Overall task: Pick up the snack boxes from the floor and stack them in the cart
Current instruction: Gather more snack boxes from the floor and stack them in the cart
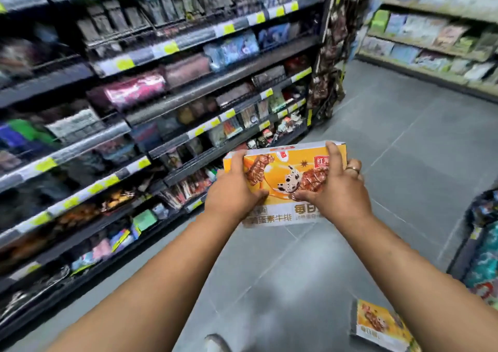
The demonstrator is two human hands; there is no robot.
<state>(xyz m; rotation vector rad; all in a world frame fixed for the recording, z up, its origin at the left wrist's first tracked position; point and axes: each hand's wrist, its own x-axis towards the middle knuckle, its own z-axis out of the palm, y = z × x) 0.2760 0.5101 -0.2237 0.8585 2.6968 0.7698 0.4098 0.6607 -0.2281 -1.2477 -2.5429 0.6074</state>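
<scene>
Shop aisle, grey tiled floor (296, 284), with motion blur over much of the stock. Nearest: pale shoe tip (217, 343) at the bottom edge, below the grip. Next: second snack box (380, 324), orange and white, lying flat on the floor below the grip and to its right, under the right forearm, apart from both hands. Next: held snack box (283, 174), orange face with a spotted dog and brown meat pieces, white printed band along its near edge, carried clear of the floor with its face tilted up. Left hand (234, 192) grips its left end, fingers wrapped round the end, thumb lying on the face. Right hand (339, 190) grips its right end, index finger hooked over the top edge, thumb on the face, a ring (353, 169) on one finger. Left of the grip: dark shelving (134, 87) with packets and yellow price tags. Right of the grip: low display (482, 257) of patterned packs. Beyond the grip: hanging goods (331, 55) at the shelf end, then a further shelf run (431, 28) of pale packs.
</scene>
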